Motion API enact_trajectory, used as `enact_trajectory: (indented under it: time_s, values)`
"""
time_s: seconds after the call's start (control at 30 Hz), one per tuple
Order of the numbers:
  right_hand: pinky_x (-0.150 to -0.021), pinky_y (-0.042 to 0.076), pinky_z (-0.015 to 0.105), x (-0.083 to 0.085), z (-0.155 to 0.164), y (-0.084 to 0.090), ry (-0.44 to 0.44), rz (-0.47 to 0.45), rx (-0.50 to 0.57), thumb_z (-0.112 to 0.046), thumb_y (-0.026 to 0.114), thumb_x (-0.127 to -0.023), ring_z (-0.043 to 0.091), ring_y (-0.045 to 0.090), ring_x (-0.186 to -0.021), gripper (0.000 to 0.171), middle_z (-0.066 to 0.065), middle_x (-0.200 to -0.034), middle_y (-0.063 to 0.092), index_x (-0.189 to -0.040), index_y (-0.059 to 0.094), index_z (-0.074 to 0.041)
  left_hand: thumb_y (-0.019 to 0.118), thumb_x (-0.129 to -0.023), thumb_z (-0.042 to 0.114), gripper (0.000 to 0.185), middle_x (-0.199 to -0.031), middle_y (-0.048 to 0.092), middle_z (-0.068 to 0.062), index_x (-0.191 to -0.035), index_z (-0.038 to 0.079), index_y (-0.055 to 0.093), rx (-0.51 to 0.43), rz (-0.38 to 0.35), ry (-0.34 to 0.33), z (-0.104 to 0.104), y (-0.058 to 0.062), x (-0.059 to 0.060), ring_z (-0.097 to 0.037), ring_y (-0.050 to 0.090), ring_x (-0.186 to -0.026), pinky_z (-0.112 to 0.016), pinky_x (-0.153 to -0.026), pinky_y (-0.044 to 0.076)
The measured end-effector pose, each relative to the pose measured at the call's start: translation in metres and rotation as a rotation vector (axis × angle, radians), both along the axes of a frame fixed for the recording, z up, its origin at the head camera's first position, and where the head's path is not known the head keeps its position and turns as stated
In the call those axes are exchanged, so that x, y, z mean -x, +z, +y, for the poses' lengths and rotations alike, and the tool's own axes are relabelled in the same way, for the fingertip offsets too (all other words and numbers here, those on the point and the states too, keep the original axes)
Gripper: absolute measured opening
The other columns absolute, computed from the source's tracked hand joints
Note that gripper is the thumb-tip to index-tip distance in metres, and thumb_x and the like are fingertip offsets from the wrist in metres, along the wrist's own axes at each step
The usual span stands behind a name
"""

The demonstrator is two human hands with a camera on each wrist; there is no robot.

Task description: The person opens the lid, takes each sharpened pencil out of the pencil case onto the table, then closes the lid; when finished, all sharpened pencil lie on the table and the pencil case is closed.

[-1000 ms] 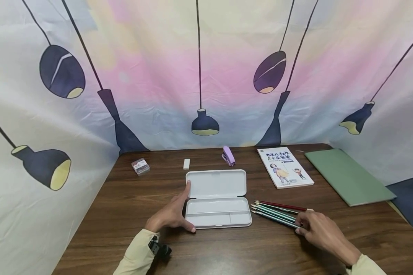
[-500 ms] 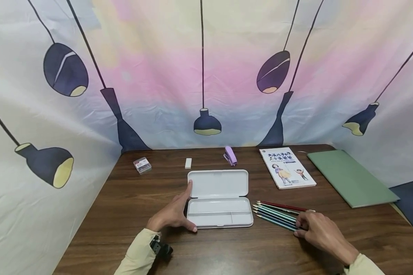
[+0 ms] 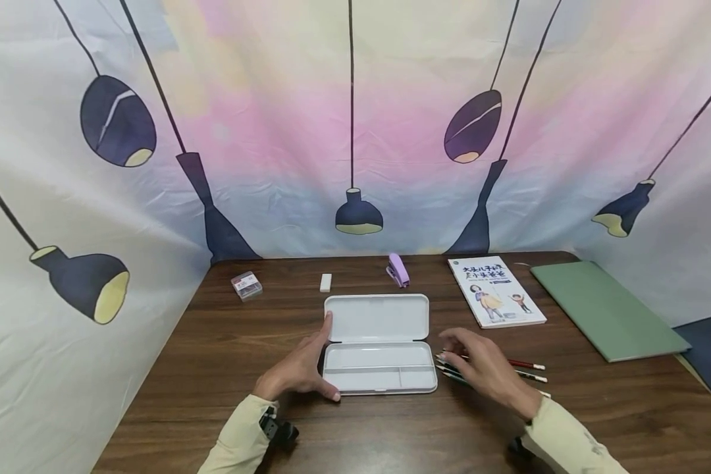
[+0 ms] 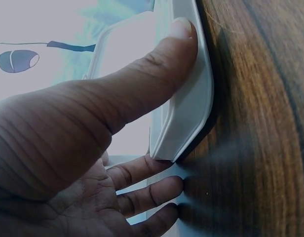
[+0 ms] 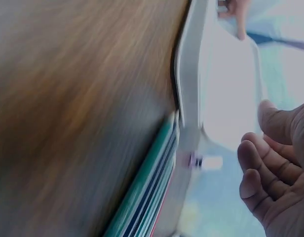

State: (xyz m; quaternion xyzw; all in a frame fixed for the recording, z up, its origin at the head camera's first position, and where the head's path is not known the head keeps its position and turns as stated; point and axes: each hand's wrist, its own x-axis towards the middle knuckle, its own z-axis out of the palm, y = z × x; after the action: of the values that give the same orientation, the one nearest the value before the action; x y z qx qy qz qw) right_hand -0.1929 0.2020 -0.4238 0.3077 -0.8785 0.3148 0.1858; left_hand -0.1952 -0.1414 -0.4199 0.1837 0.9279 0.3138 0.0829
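Note:
A white pencil case [image 3: 376,368] lies unfolded on the table, its lid [image 3: 378,317] tipped back. My left hand [image 3: 299,363] spans its left end, thumb along the front wall and forefinger up beside the lid. In the left wrist view the other fingertips [image 4: 167,190] rest low by the case's end. Several pencils [image 5: 147,182], green, dark and red, lie in a bundle right of the case. Over them hovers my right hand [image 3: 482,365], fingers loosely bent with nothing between them, partly hiding the pencils in the head view.
Behind the case are a white eraser [image 3: 326,282], a purple stapler [image 3: 397,270] and, at far left, a small clear box [image 3: 247,286]. A white picture book [image 3: 498,293] and a green folder [image 3: 610,309] lie at right. A printed cloth [image 3: 272,164] hangs behind the table.
My right hand has let go of the pencils' far right ends and moved left above their pointed ends. The left hand stays at the case.

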Motion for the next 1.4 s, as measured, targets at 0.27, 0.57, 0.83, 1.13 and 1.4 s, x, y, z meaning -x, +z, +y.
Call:
enact_trajectory:
  time_s: [0.27, 0.57, 0.83, 1.13, 1.4]
  values:
    - [-0.066, 0.047, 0.025, 0.019, -0.048, 0.000, 0.152, -0.051, -0.139, -0.018, 0.068, -0.082, 0.006, 0.056, -0.078, 0.022, -0.002, -0.093, 0.063, -0.102, 0.064, -0.010, 0.090, -0.049, 0.031, 0.137, -0.128, 0.044, -0.016, -0.146, 0.012, -0.005, 0.004, 0.000, -0.004, 0.001, 0.001, -0.001, -0.033, 0.030, -0.124, -0.049, -0.101, 0.024]
    - [-0.073, 0.048, 0.033, 0.021, -0.065, -0.013, 0.168, -0.013, -0.365, -0.023, 0.066, -0.083, 0.011, 0.058, -0.085, 0.020, 0.000, -0.097, 0.063, -0.100, 0.066, -0.012, 0.090, -0.049, 0.031, 0.137, -0.130, 0.042, -0.017, -0.146, 0.012, -0.005, -0.001, -0.006, -0.007, 0.001, 0.001, -0.003, -0.034, 0.028, -0.125, -0.050, -0.101, 0.024]
    - [-0.071, 0.048, 0.032, 0.019, -0.062, -0.012, 0.214, -0.097, -0.428, -0.005, 0.063, -0.081, 0.008, 0.054, -0.078, 0.021, -0.002, -0.093, 0.060, -0.101, 0.064, -0.011, 0.090, -0.049, 0.031, 0.137, -0.129, 0.044, -0.016, -0.146, 0.012, -0.005, 0.005, -0.002, -0.006, 0.002, 0.002, -0.002, -0.034, 0.029, -0.125, -0.049, -0.101, 0.024]
    - [-0.073, 0.043, 0.034, 0.018, -0.063, -0.010, 0.171, -0.120, -0.490, -0.003, 0.062, -0.078, 0.012, 0.049, -0.073, 0.015, -0.004, -0.082, 0.054, -0.089, 0.061, -0.012, 0.090, -0.049, 0.031, 0.137, -0.130, 0.042, -0.016, -0.147, 0.013, -0.005, 0.015, -0.012, 0.001, 0.002, 0.003, -0.002, -0.034, 0.028, -0.126, -0.050, -0.101, 0.023]
    - [-0.062, 0.043, 0.028, 0.021, -0.062, -0.008, 0.188, -0.181, -0.422, 0.000, 0.063, -0.077, 0.008, 0.047, -0.066, 0.016, -0.006, -0.078, 0.056, -0.085, 0.059, -0.013, 0.090, -0.049, 0.031, 0.138, -0.133, 0.040, -0.016, -0.146, 0.014, -0.006, 0.017, -0.026, 0.013, 0.002, 0.003, -0.001, -0.034, 0.025, -0.127, -0.050, -0.101, 0.022]
